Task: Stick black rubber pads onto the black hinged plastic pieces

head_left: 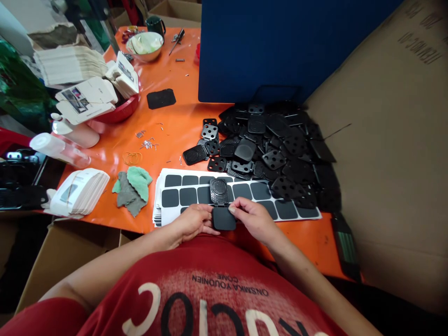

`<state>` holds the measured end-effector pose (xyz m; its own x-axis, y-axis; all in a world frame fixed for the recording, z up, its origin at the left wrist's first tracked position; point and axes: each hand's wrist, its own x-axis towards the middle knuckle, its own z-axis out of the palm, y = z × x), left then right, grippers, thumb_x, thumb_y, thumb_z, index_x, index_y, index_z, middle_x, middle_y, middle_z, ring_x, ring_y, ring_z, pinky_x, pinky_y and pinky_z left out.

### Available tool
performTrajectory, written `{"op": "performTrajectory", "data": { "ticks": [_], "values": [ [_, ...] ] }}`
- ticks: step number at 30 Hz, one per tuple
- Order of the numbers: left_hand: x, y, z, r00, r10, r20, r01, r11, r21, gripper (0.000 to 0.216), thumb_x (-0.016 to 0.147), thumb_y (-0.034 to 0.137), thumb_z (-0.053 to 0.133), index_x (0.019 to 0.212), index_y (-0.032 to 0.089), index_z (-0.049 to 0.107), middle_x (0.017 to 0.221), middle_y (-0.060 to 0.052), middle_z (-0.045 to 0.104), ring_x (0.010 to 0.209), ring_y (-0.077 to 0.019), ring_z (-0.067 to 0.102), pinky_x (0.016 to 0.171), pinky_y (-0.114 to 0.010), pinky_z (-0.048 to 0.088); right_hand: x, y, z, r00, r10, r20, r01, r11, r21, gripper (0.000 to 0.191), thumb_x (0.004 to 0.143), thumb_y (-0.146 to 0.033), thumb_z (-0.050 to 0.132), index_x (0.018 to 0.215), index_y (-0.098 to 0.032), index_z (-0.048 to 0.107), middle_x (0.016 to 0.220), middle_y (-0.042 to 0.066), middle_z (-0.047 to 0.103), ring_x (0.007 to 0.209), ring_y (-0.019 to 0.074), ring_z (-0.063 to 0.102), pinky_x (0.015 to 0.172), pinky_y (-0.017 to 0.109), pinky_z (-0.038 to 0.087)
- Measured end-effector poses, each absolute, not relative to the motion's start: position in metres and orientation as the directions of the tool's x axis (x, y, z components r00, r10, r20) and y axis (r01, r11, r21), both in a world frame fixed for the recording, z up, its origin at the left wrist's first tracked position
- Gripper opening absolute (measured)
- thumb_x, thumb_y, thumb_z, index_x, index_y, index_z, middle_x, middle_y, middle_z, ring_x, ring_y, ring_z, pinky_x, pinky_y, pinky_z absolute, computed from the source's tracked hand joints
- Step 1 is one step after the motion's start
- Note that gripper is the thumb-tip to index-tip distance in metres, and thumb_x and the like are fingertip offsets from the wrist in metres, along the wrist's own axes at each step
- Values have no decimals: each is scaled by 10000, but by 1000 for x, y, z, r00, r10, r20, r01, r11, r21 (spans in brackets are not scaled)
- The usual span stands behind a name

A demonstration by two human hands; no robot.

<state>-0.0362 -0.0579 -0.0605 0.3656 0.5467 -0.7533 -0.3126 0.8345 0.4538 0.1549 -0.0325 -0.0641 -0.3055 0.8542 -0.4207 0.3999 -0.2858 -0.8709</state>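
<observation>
Orange table (184, 114): hands (255, 215) hold hinged plate (224, 218) by sheets' (241, 190) edge.

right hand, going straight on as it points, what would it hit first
The right hand would first meet the hinged black piece, which it seems to touch; depth is unclear.
</observation>
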Motion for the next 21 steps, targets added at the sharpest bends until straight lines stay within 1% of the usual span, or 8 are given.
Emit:
{"op": "performTrajectory", "data": {
  "ticks": [5, 10, 21],
  "values": [
    [-39, -60, -67, 392, 568, -724, -320, 822, 471, 195, 757, 47, 563, 917, 84, 669, 654, -54, 625, 632, -138, 618, 700, -325, 587, 155, -33, -64, -303, 858, -414, 399, -280, -873, 220, 777, -420, 568, 696, -216, 566, 677, -5, 565, 656, 161, 489, 634, 290, 415],
    [-39, -60, -68, 382, 558, -736, -299, 829, 473, 237, 749, 40, 534, 934, 86, 675, 631, -48, 619, 661, -149, 624, 720, -332, 586, 154, -32, -65, -306, 859, -411, 440, -255, -861, 221, 782, -422, 550, 699, -217, 561, 691, -2, 576, 666, 165, 490, 643, 296, 400],
    [-37, -59, -64, 359, 561, -746, -296, 826, 479, 225, 721, 36, 541, 905, 85, 660, 633, -25, 581, 593, -118, 580, 715, -342, 586, 152, -33, -64, -295, 884, -364, 532, -165, -831, 201, 798, -391, 521, 697, -223, 568, 672, -1, 607, 642, 170, 518, 629, 297, 391]
  ]
}}
